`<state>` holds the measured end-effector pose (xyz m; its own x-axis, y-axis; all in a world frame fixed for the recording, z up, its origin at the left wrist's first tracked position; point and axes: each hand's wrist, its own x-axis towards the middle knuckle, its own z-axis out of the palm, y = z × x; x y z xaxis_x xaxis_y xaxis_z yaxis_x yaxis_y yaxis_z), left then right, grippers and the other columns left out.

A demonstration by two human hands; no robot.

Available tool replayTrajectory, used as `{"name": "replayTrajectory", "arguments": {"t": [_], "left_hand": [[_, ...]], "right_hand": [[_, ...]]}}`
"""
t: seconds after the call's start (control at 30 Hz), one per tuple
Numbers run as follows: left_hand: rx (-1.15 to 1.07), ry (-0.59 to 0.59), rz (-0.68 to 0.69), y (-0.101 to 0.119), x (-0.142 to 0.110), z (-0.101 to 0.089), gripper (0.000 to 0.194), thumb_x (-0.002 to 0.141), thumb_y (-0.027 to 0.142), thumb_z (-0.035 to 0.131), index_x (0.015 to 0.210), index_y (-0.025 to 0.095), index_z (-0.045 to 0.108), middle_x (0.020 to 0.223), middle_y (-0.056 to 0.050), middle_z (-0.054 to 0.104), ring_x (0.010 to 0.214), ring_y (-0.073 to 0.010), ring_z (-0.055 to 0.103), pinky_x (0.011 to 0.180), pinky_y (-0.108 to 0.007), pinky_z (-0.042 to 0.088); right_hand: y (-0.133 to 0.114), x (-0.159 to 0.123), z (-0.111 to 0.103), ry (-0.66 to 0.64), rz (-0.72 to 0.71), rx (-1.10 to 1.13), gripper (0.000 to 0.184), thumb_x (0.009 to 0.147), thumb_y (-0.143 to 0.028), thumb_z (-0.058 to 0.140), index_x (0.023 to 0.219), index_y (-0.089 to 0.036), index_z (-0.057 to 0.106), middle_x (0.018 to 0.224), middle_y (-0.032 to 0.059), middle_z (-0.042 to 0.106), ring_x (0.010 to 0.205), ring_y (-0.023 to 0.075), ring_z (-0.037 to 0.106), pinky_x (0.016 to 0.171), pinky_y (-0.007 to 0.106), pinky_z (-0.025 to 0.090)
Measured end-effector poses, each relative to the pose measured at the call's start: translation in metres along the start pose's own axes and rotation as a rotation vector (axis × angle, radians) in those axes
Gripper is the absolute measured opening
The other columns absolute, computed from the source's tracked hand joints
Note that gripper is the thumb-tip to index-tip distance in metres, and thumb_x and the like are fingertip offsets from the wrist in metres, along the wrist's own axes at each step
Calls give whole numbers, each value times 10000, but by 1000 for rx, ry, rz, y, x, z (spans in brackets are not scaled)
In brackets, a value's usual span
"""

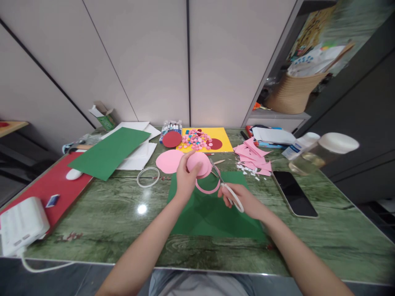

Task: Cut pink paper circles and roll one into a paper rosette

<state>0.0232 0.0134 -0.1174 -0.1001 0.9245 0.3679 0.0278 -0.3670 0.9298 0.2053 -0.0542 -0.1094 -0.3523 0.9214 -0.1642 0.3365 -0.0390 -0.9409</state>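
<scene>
My left hand [186, 176] pinches a round piece of pink paper [197, 161] between thumb and fingers, above a green sheet [212, 218]. In my right hand [239, 196] is a pair of scissors [233, 196] with white handles, its blades at the right edge of the pink paper. A curved pink strip [207, 190] hangs in a loop below the round piece, between my hands. Whether the strip is still joined to the paper I cannot tell. A larger pink circle [169, 161] lies just left of my left hand.
Behind my hands, small coloured pompoms [196, 140] lie on a yellow sheet [226, 135] beside a red circle [172, 139]. Pink scraps [251, 156] and a phone [294, 194] are at the right. A white ring [148, 177], a green sheet [114, 150] and a white charger [24, 224] are at the left.
</scene>
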Motion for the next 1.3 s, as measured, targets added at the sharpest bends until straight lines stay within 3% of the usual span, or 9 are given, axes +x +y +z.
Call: {"name": "replayTrajectory", "arguments": {"t": [0.43, 1.3], "left_hand": [[17, -46, 57, 5, -2, 1, 385, 748, 252, 574, 1129, 206, 539, 1191, -76, 553, 1115, -212, 497, 972, -368, 367], [-8, -36, 30, 5, -3, 0, 380, 752, 269, 576, 1126, 209, 538, 1187, -69, 550, 1104, -205, 500, 951, -341, 376]], "right_hand": [[-2, -1, -1, 17, 9, -46, 353, 848, -474, 428, 764, -157, 560, 555, -11, 512, 519, 115, 484, 491, 220, 366], [-5, -2, -3, 32, 32, -73, 255, 840, -373, 458, 735, -166, 563, 538, -23, 499, 497, 108, 475, 458, 206, 336]]}}
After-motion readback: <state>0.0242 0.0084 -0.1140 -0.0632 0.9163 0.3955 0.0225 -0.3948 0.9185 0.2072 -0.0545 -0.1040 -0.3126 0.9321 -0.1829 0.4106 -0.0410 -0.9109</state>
